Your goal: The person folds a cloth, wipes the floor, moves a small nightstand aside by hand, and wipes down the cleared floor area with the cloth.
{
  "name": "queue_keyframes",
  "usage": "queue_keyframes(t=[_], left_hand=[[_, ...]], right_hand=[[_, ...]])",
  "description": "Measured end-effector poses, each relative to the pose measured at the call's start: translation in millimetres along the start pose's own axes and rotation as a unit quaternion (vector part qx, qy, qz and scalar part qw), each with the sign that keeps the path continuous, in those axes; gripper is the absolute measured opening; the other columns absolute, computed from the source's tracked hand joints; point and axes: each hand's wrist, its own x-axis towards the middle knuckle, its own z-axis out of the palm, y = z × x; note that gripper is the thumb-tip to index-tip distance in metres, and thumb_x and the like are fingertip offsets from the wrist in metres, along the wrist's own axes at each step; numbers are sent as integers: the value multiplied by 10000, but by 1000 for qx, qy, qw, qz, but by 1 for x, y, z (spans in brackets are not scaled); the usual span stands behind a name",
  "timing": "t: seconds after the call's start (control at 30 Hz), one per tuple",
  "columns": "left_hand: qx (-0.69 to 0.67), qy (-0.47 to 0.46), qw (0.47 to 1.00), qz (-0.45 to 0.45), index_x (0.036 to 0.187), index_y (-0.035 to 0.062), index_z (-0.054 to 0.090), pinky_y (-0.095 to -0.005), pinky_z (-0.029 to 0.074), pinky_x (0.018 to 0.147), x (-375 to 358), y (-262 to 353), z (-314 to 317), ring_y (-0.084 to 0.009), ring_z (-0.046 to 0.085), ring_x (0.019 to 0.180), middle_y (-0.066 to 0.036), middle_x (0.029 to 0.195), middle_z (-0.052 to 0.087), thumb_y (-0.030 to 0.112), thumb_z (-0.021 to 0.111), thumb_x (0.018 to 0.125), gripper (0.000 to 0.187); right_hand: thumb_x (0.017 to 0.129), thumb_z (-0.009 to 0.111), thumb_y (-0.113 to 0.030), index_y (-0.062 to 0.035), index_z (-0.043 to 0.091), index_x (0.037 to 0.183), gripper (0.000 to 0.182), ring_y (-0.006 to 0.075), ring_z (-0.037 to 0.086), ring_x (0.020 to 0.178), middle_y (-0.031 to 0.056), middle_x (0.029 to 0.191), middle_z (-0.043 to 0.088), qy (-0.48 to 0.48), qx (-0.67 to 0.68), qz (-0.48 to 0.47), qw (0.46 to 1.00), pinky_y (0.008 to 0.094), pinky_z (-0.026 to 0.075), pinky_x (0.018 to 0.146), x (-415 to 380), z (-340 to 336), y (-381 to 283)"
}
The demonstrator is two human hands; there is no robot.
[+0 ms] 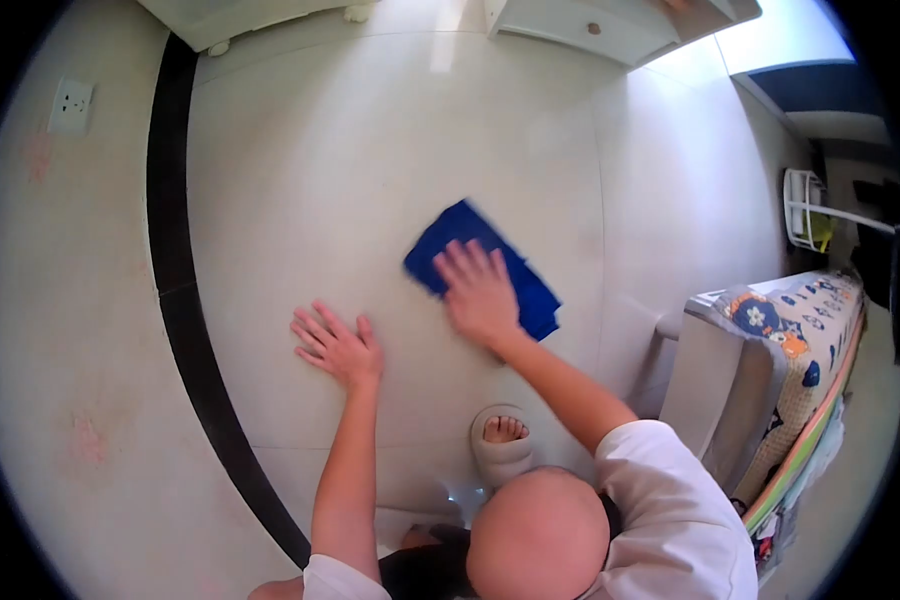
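A folded dark blue cloth (523, 285) lies on the pale tiled floor (370, 170). My right hand (478, 297) rests flat on top of it, fingers stretched and a little apart, pressing it from above. To the left of the cloth, my left hand (340, 347) is spread on the bare tile with nothing in it. My knee (538, 535) and one foot in a light slipper (502, 445) show below the hands.
Along the left wall runs a dark baseboard (175, 250), with a wall socket (71, 106) above it. White drawer furniture (570, 30) stands at the top. On the right are a bed with a patterned mattress (805, 330) and a white rack (803, 210).
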Motion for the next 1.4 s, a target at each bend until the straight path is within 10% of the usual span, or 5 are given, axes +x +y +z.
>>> queue_keyframes(t=[0.27,0.7,1.17,1.4], left_hand=[[-33,8,999,5,1725,111,206,-679,16,1271,-1,-9,4,-417,69,1659,-197,1797,125,468,518,1052,824],[-87,13,996,-15,1688,118,329,-661,156,1272,-20,-113,-12,-403,207,1630,-210,1754,249,386,540,1036,735],[11,19,995,-93,1704,153,310,-643,119,1283,-41,-143,-14,-393,164,1645,-157,1787,206,351,565,1017,760],[17,21,996,-88,1695,146,334,-653,127,1274,-44,-145,-13,-419,186,1631,-174,1772,239,378,560,994,773]], right_hand=[[982,617,-277,-207,495,1603,637,293,384,1563,59,1689,439,13,75,-65,995,566,249,1282,-24,17,-31],[1089,482,-316,-160,293,1709,666,366,262,1624,106,1779,265,182,-99,409,889,592,195,1288,-127,21,213],[975,602,-304,-181,459,1629,681,320,314,1603,82,1724,381,16,-12,-75,997,577,184,1307,31,-14,33],[1076,477,-364,-216,353,1687,641,314,272,1622,57,1761,314,167,-84,71,980,551,178,1310,177,-17,107]])
